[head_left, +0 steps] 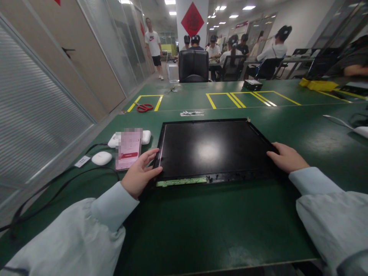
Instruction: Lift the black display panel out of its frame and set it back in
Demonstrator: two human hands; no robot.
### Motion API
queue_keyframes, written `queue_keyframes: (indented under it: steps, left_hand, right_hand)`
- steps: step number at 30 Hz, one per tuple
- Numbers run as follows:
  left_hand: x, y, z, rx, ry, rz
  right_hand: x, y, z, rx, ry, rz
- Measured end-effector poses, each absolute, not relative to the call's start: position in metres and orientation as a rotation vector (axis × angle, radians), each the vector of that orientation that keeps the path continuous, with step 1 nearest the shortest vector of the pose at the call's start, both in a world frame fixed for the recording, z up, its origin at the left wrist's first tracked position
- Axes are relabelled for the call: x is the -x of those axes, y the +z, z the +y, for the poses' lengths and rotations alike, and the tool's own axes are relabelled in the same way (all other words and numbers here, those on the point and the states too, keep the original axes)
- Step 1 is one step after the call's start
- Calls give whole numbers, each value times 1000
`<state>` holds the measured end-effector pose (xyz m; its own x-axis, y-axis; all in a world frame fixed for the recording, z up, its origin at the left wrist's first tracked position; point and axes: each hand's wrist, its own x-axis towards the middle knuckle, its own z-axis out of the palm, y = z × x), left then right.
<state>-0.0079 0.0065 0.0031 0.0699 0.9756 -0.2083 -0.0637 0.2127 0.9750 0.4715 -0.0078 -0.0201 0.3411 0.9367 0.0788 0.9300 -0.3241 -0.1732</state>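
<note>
A black display panel [186, 153] with a dark frame lies in front of me, a light glaring in its middle. Along its near edge, on the left half, runs a narrow green circuit board [181, 182]. My left hand [141, 170] grips the panel's left edge, with the thumb on the near corner and the fingers at the side. On the opposite side, my right hand [286, 157] holds the right edge, its thumb over the frame. The undersides of both grips are hidden.
Left of the panel lie a phone [129, 151], a white rounded gadget [101, 158] and black cables [57, 184]. Red-handled scissors [144, 108] and small bits [191, 113] lie beyond it on the green table [215, 226]. A black chair [193, 66] and several people are behind.
</note>
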Motion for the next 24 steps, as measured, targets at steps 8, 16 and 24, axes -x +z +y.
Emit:
queue_keyframes:
  steps: [8, 16, 24]
  left_hand:
    - [5, 11, 7, -790, 1075, 1196]
    - [-1, 18, 5, -636, 1123, 1178]
    - [2, 10, 5, -672, 1097, 1141]
  right_hand:
    - [-471, -20, -8, 2430, 65, -1715]
    - [-473, -23, -6, 2383, 53, -1694]
    - [-478, -27, -5, 2348, 38, -1713]
